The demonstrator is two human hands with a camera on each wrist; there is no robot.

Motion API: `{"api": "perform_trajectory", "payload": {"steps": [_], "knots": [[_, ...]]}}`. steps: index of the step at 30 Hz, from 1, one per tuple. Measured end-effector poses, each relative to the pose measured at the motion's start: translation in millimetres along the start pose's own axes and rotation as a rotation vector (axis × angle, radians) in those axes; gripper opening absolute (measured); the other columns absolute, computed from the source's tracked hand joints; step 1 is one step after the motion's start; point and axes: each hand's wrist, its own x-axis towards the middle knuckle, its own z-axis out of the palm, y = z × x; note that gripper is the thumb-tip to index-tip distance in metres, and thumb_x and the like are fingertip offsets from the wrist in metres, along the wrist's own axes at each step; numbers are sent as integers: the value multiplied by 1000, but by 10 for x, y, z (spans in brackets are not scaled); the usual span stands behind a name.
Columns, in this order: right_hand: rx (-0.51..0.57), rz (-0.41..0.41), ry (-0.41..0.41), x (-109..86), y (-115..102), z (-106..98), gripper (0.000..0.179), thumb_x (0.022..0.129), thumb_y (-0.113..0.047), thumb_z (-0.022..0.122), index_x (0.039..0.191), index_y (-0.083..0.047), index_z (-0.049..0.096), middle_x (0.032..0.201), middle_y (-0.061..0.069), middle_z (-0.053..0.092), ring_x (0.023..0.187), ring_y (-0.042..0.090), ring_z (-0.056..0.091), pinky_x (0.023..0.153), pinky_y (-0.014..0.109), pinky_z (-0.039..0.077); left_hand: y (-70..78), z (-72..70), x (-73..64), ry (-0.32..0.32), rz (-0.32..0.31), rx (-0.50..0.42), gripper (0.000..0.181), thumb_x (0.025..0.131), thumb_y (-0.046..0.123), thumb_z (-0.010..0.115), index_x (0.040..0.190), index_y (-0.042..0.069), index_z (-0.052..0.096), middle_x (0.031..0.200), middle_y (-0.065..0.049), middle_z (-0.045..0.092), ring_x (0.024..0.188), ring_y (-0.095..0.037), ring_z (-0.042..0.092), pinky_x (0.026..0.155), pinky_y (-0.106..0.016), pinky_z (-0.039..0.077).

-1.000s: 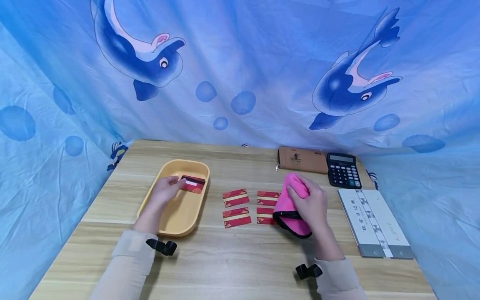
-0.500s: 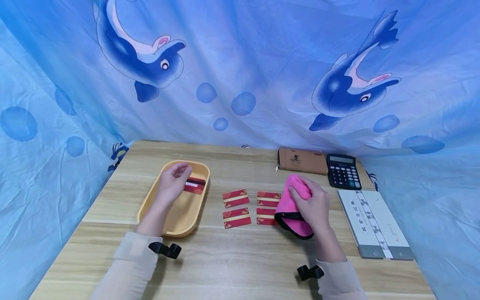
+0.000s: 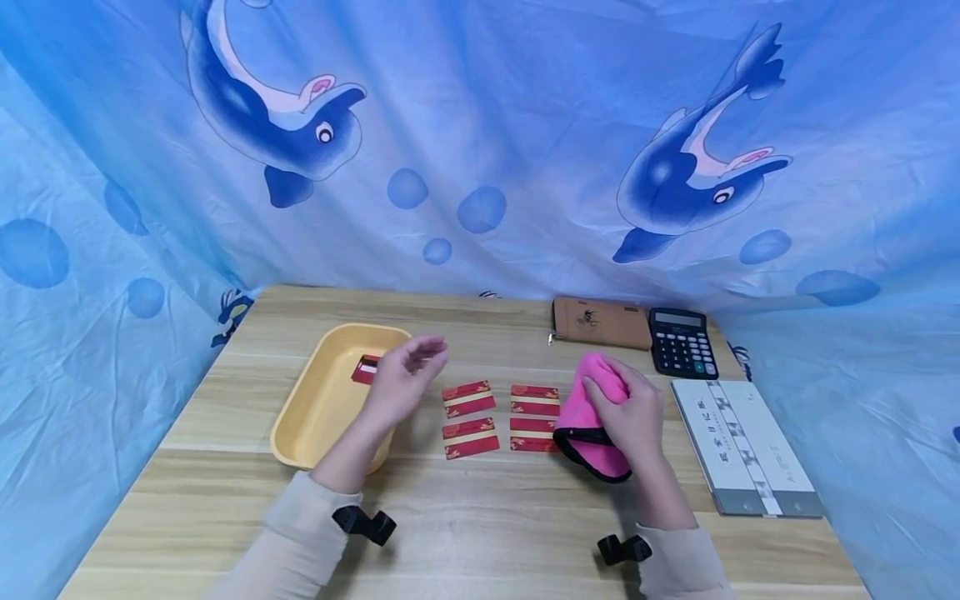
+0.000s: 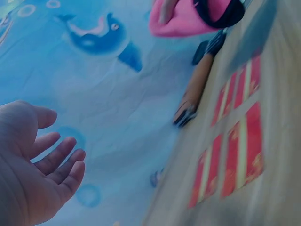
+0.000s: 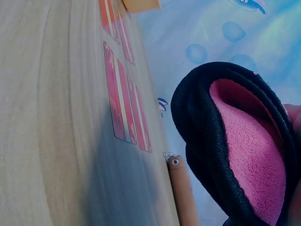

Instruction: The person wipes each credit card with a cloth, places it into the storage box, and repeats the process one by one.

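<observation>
My left hand [image 3: 405, 379] hovers in the air over the right rim of a yellow tray [image 3: 326, 417], its fingers loosely bent and nothing held, as the left wrist view [image 4: 33, 165] confirms. A red card [image 3: 365, 369] with a dark stripe lies in the tray, partly covered by that hand. Several red and gold cards [image 3: 468, 400] lie flat in two columns on the table. To their right, my right hand [image 3: 633, 417] grips a folded pink cloth [image 3: 576, 408] with black edging, held above the table. In the right wrist view, the cloth's fuzzy pink inner face [image 5: 254, 150] shows.
A brown zip wallet [image 3: 603, 323] lies at the table's back edge, beside a black calculator [image 3: 682, 343]. A white boxed notebook [image 3: 750, 446] lies at the right. A blue dolphin-print curtain [image 3: 480, 125] hangs behind the table.
My left hand has lifted off the card in the tray and moved right, toward the laid-out cards, holding nothing. My right hand keeps its grip on the cloth, almost still.
</observation>
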Motion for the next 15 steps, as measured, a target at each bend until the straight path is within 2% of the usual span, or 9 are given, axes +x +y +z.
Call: {"api": "perform_trajectory", "payload": {"steps": [6, 15], "knots": [[-7, 7, -1, -5, 11, 2, 48, 86, -24, 83, 130, -10, 69, 124, 13, 70, 112, 30, 67, 90, 50, 58, -29, 265, -91, -61, -9, -8, 34, 99, 21, 68, 130, 9, 65, 125, -9, 68, 116, -23, 63, 102, -46, 52], [-14, 32, -11, -30, 27, 0, 48, 87, -24, 82, 131, -10, 68, 126, 15, 69, 114, 33, 66, 92, 52, 57, -247, 569, -163, -88, -9, -51, 32, 98, 13, 69, 128, 4, 66, 124, -18, 67, 113, -28, 66, 97, -41, 56]]}}
